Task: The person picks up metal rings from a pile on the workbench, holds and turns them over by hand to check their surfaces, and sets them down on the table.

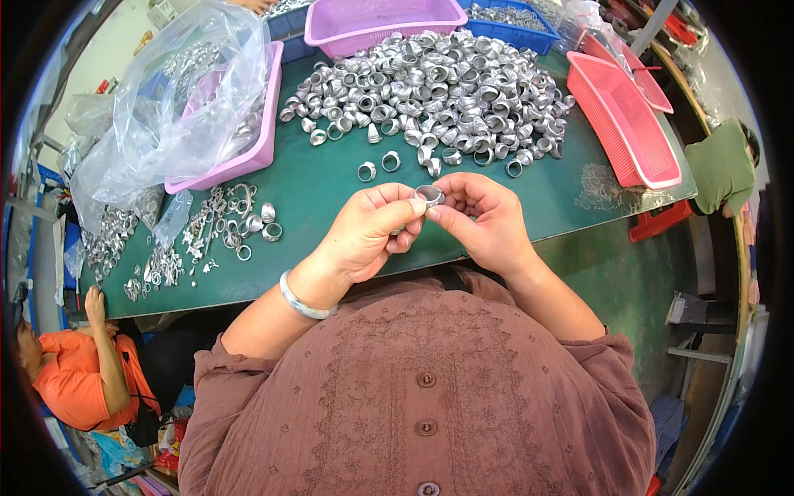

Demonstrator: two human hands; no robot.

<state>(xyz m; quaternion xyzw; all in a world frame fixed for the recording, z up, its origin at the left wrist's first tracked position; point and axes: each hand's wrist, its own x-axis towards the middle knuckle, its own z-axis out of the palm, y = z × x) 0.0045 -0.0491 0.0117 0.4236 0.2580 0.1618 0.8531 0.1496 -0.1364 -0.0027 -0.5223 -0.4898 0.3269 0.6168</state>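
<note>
A silver-coloured metal ring point(429, 195) is pinched between my two hands above the near edge of the green table point(331, 223). My left hand point(376, 223) closes its thumb and fingers on the ring's left side. On its right side, the thumb and curled fingers of my right hand point(484, 217) grip it too. Just beyond my hands, a few single rings point(390, 161) lie apart from a large heap of similar rings point(447, 91). Several smaller metal pieces and rings point(223, 219) are scattered on the table to the left of my left hand.
Purple baskets point(269, 124) stand at left and back, the left one partly under a clear plastic bag point(165, 124). Blue trays point(529, 33) sit behind the heap. A pink basket point(624, 124) lies at right. A person in orange point(91, 376) sits at left; another wears green point(719, 169).
</note>
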